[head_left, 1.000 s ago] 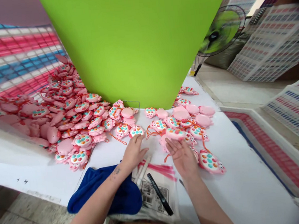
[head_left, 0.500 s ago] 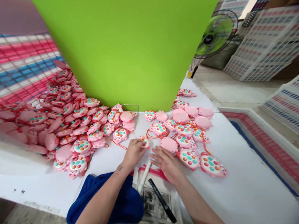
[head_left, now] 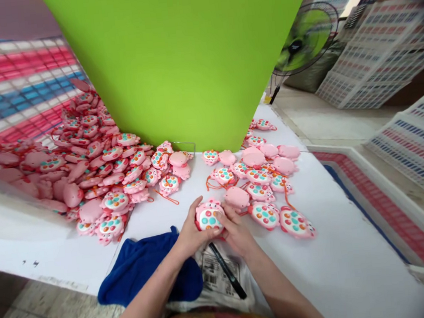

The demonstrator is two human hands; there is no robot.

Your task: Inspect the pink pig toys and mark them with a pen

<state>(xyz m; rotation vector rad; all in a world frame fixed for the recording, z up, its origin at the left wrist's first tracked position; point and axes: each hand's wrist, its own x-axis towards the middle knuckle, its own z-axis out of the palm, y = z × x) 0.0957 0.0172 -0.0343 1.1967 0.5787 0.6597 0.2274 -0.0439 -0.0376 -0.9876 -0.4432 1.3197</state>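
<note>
Between my two hands is a pink animal-shaped toy (head_left: 208, 219), its white face with teal and orange bumps turned up toward me. My left hand (head_left: 191, 233) grips its left side, thumb along the lower edge. On the other side my right hand (head_left: 237, 230) holds it too, thumb resting on the bumps. Just right of my hands lie several similar toys (head_left: 264, 214), some face up, some showing plain pink backs (head_left: 237, 197), a few with orange cords. Below the held toy are a black marker (head_left: 227, 270) and a printed plastic bag (head_left: 213, 274).
A large heap of the same toys (head_left: 96, 165) spills from a white crate (head_left: 18, 210) on the left. A tall green panel (head_left: 184, 66) stands at the table's back. A blue cloth (head_left: 147, 270) lies at the front edge. A fan (head_left: 298, 45) and crates (head_left: 378, 58) stand at right.
The toy, mostly hidden by my left hand before, is now nearer me with its bumpy face showing. My right hand, open and empty before, has closed on its right side.
</note>
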